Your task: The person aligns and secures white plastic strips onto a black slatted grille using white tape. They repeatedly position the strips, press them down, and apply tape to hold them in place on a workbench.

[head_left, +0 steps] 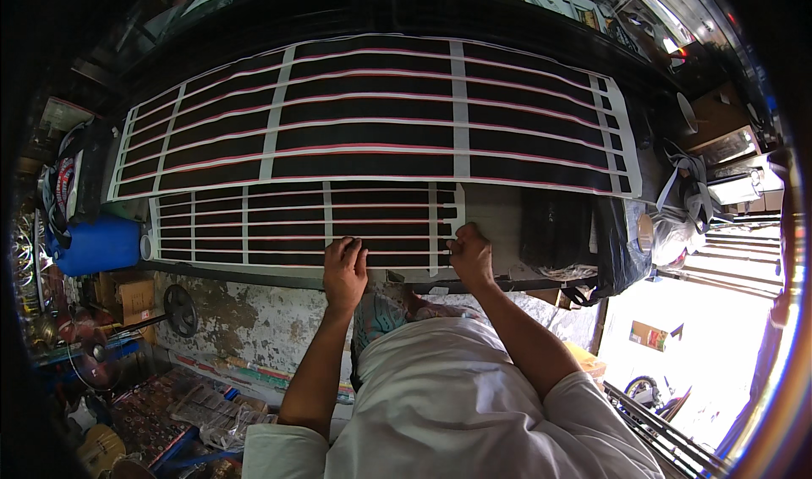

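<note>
A smaller sheet (288,228) of black panels, with thin white and red lines running along it and pale bands across it, lies flat on the table. My left hand (345,269) is over its near edge, fingers bent and thumb drawn in; anything between the fingertips is too small to make out. At the sheet's right end, by the pale notched margin, my right hand (472,255) has its fingers closed at the edge. Beyond, a larger sheet (368,111) of the same pattern spans the table and overlaps the far side of the smaller one.
Black plastic-wrapped bundles (616,246) sit at the table's right end. A blue container (97,245) stands at the left, above a cardboard box (131,300) and a black wheel-shaped part (180,310). Bagged goods (211,411) lie low on the left. Bright daylight enters at the right.
</note>
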`<state>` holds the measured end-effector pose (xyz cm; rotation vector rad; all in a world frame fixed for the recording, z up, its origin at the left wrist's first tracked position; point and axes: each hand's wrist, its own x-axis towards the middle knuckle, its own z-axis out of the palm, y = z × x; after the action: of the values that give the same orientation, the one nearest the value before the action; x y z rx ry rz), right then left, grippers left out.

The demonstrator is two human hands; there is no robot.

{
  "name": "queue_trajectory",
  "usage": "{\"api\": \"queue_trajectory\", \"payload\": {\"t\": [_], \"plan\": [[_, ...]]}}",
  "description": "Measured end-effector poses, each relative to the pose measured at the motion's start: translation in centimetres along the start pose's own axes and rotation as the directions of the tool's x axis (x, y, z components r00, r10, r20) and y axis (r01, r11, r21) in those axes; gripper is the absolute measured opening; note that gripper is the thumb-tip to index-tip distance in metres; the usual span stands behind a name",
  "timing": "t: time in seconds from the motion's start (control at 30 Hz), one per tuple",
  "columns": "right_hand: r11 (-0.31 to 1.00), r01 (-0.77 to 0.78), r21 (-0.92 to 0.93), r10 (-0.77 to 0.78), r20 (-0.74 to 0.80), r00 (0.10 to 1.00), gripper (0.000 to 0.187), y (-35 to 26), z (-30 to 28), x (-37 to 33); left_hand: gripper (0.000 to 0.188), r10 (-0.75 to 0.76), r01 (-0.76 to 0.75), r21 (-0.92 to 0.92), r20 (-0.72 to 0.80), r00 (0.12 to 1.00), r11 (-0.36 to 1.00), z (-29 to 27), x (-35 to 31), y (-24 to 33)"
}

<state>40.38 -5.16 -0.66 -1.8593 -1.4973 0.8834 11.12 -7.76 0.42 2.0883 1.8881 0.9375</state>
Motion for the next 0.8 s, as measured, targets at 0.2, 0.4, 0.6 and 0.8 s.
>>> {"api": "queue_trajectory", "payload": {"t": [0.2,0.4,0.6,0.8], "plan": [[0.997,0.019,-0.073,-0.022,-0.041,0.999,0.025,0.4,0.4,0.2,0.022,-0.024,0.024,-0.009,-0.01,1.0,1.0,-0.1,0.1,0.3],[0.999,-0.041,-0.02,0.042,0.017,0.999,0.023,-0.4,-0.1,0.2,0.024,-0.011,0.012,0.018,-0.023,1.0,1.0,0.1,0.1,0.2],[0.996,0.03,-0.087,-0.029,0.005,1.0,0.022,-0.9,-0.2,-0.2,0.039,0.046,-0.043,0.123,-0.023,0.999,0.992,0.2,0.6,0.9],[0.935,0.329,-0.134,-0.323,0.067,0.944,0.025,-0.8,-1.2,-1.2,0.046,0.045,-0.039,0.161,-0.032,0.998,0.986,0.4,0.8,1.4]]}}
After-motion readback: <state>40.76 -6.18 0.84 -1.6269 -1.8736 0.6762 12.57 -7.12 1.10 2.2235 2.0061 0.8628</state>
